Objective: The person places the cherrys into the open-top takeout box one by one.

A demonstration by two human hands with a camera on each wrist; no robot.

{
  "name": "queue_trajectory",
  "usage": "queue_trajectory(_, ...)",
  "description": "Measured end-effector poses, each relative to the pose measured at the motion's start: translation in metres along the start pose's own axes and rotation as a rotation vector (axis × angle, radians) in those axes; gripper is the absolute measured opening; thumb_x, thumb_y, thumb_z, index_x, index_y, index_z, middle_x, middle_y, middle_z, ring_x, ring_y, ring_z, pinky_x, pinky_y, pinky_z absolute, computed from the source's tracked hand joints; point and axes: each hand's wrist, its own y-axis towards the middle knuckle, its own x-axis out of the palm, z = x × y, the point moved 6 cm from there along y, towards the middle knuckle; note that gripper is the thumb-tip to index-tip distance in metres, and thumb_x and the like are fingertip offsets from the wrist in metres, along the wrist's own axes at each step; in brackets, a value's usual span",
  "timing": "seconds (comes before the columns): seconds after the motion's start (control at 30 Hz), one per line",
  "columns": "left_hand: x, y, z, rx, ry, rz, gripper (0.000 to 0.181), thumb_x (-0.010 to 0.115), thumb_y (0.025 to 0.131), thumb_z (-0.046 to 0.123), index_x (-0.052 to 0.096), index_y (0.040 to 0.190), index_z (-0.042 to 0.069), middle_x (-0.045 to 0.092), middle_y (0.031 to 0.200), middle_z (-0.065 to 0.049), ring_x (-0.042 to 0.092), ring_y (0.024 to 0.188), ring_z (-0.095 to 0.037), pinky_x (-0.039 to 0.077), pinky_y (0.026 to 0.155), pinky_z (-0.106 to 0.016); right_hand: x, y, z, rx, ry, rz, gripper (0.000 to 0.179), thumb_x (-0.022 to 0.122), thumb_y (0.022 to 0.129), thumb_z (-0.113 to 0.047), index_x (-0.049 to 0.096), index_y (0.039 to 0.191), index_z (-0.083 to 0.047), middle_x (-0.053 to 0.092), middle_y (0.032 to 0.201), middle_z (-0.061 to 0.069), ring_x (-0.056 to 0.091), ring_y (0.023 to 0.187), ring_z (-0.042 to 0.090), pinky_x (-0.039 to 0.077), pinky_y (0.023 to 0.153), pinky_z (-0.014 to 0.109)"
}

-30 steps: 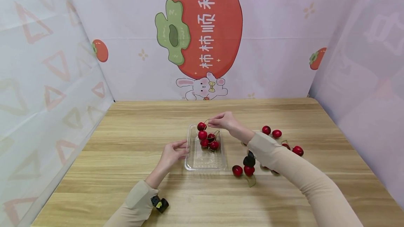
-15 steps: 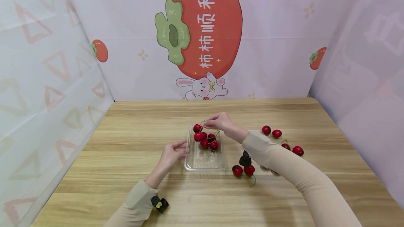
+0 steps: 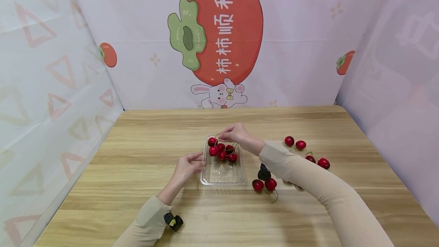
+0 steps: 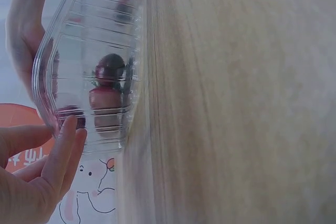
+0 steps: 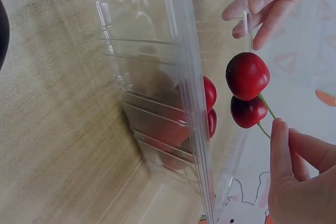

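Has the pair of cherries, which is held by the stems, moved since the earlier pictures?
Yes. In the head view, the held cherries have shifted left and slightly down the image against the clear tray, which stayed in place.

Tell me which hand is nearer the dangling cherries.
Right. The right hand holds the dangling cherries by their stems; the left hand is farther, at the tub's left side.

Head view: bright, even | soft shadows on table (image 3: 113, 186) | glints on tray (image 5: 181, 51) | left wrist view: hazy
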Motion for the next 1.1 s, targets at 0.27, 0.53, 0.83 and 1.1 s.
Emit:
queue_trajectory(0.27,-0.0003,-0.0001,0.0003,-0.004,0.000,-0.001,0.040,0.058,0.077,-0.010,0.050,0.116,-0.013,0.057,0.103,-0.031,0.062,0.085,-0.033,0.056,0.069,-0.036,0.0044,0.0025,0.0028,0.018,-0.079,0.019,0.019,0.061,0.078,0.005,0.063,0.096,0.011,0.065,0.088,0.022,0.064,0.083,0.028,0.050,0.084,0.038)
queue_trajectory(0.53,0.0002,-0.0020,0.0039,-0.010,0.001,0.000,0.040,0.058,0.077,-0.010,0.051,0.116,-0.012,0.057,0.103,-0.031,0.062,0.086,-0.034,0.056,0.070,-0.038,0.0066,0.0051,0.0043,0.025,-0.078,0.013,0.019,0.061,0.078,0.007,0.062,0.095,0.013,0.065,0.087,0.023,0.065,0.076,0.025,0.051,0.083,0.037)
queue_trajectory(0.83,-0.0007,0.0004,-0.0003,-0.021,0.002,0.006,0.041,0.060,0.075,-0.010,0.052,0.115,-0.011,0.058,0.102,-0.029,0.063,0.083,-0.031,0.057,0.068,-0.034,0.0085,0.0033,0.0052,0.022,-0.118,0.008,0.016,0.061,0.077,0.009,0.063,0.092,0.013,0.066,0.083,0.021,0.066,0.071,0.022,0.052,0.080,0.037)
queue_trajectory(1.1,-0.0007,0.0007,-0.0003,-0.018,0.000,-0.002,0.041,0.059,0.076,-0.011,0.051,0.115,-0.011,0.058,0.103,-0.029,0.063,0.084,-0.031,0.056,0.070,-0.036,0.0097,0.0047,0.0101,0.018,-0.135,-0.004,0.018,0.061,0.077,0.009,0.063,0.094,0.014,0.065,0.087,0.022,0.065,0.073,0.022,0.053,0.079,0.038)
